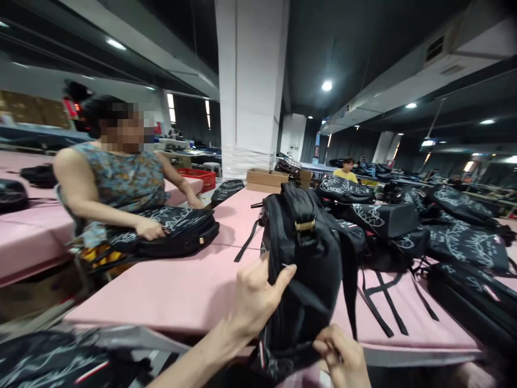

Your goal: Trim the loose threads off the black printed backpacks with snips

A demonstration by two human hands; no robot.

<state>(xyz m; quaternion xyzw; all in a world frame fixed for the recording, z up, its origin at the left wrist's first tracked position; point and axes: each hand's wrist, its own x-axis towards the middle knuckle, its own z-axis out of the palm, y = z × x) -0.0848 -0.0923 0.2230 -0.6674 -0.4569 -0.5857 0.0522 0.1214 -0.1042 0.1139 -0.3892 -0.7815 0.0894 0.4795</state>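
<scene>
Bag: black backpack (307, 258) upright at the pink table (173, 291) near edge.
Left hand (256, 299): fingers clamped on its side.
Right hand (343, 358): pinching bottom fabric.
Risk: pinch slips, it may tip off; loose straps (383, 302) could snag.

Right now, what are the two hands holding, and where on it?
Both hold one black backpack: left hand gripping its side, right hand pinching its lower edge.

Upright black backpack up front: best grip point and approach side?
Likely the top handle, just above the brass buckle, from above. The backpack stands upright, so the handle is highest and free; left hand and right hand hold its lower body, and straps trail right.
</scene>
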